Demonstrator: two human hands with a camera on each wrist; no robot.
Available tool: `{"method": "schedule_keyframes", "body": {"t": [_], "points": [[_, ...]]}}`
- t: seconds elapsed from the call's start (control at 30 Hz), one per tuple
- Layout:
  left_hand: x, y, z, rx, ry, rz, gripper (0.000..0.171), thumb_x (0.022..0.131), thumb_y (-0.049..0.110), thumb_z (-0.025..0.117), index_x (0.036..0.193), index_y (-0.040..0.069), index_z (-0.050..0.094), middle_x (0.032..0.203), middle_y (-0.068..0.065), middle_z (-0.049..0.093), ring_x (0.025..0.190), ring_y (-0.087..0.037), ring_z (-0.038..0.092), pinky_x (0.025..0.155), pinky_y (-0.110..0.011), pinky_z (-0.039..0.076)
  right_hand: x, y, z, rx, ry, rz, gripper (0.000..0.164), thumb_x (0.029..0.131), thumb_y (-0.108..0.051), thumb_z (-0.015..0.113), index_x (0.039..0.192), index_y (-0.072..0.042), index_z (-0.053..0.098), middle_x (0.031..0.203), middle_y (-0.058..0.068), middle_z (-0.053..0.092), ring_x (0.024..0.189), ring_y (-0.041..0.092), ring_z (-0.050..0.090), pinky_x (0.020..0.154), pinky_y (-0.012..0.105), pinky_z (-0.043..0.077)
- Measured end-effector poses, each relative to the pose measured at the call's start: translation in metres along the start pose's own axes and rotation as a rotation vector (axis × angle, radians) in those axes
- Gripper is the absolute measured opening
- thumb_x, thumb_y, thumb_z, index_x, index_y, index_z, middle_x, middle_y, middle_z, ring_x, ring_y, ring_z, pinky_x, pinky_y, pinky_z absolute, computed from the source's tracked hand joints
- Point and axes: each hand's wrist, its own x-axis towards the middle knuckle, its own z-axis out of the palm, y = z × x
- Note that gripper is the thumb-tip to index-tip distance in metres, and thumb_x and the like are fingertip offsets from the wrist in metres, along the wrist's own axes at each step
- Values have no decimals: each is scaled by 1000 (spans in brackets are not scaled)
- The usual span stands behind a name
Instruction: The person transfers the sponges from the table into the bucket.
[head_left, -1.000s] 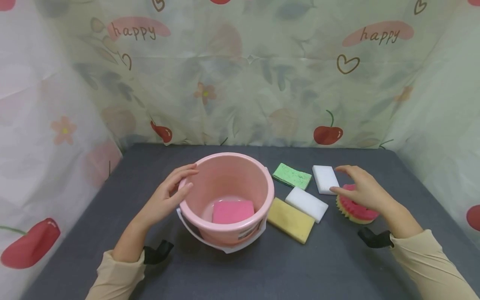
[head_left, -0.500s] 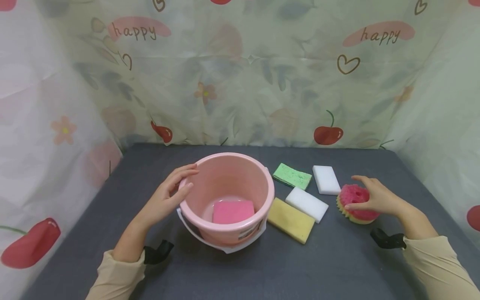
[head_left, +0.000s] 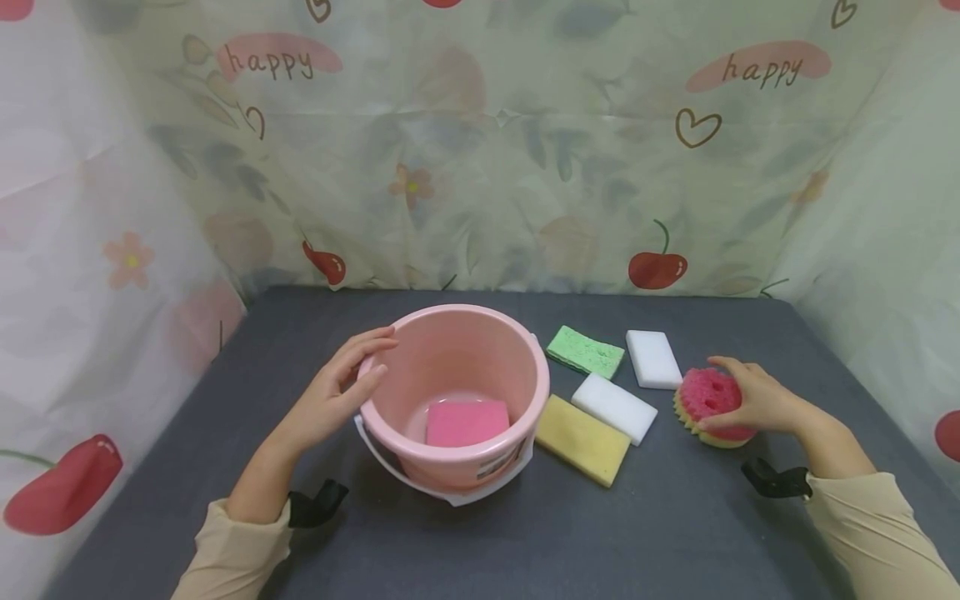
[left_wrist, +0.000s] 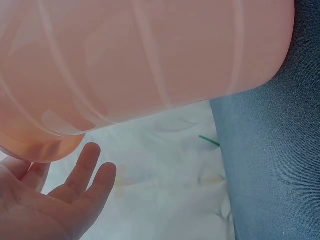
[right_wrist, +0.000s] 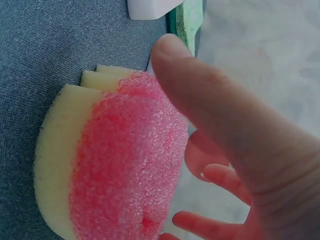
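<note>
My left hand [head_left: 333,394] rests at the left rim of a pink bucket [head_left: 457,458]; its thumb and fingers reach over the edge. In the left wrist view, two of that hand's fingers [left_wrist: 95,175] extend free below the bucket wall. A pink sponge [head_left: 467,423] lies on the bucket's floor. On the right, my right hand [head_left: 761,402] hovers round a scalloped pink-and-yellow sponge [head_left: 705,396], thumb and fingers spread. The right wrist view shows the thumb [right_wrist: 200,85] in front of this sponge's pink face; I cannot tell if it touches.
Between bucket and right hand lie a green sponge [head_left: 585,352], two white sponges [head_left: 652,360] and a yellow sponge [head_left: 583,440]. The bucket's white handle [head_left: 461,500] hangs at its front. Patterned cloth [head_left: 495,200] walls stand around the dark table [head_left: 570,542].
My right hand has moved right and slightly down, from beside the white sponge to the scalloped sponge, its thumb and fingers drawing closer together. The left hand and bucket have stayed put.
</note>
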Motion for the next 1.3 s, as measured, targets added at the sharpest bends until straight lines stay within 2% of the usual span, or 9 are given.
{"method": "schedule_keyframes", "body": {"t": [0.4, 0.73, 1.0, 1.3], "points": [[0, 0, 0, -3, -1, 0, 37, 94, 12, 51, 130, 7, 50, 147, -7, 36, 132, -22, 34, 94, -6, 37, -1, 7, 4, 25, -24, 9, 96, 65, -34, 80, 132, 12, 29, 112, 34, 46, 102, 47, 41, 71, 48, 50], [1, -1, 2, -25, 7, 24, 36, 93, 9, 51, 129, 3, 50, 146, -9, 37, 125, 3, 36, 94, -6, 37, -4, 4, 0, 21, -70, 48, 101, 64, -35, 81, 134, 11, 24, 114, 36, 43, 103, 47, 38, 71, 49, 50], [0, 0, 2, -20, 6, 12, 37, 94, 10, 51, 130, 4, 50, 146, -8, 36, 125, 1, 36, 94, -7, 38, -5, 0, -5, 7, -29, 25, 101, 64, -36, 81, 135, 10, 26, 114, 35, 44, 103, 46, 40, 71, 49, 49], [0, 0, 3, -33, 7, 22, 36, 94, 9, 50, 129, 3, 50, 146, -9, 36, 125, 1, 36, 94, -6, 37, -5, -9, -14, 23, 59, 10, 98, 66, -38, 80, 135, 9, 28, 117, 32, 44, 105, 45, 39, 71, 49, 51]]}}
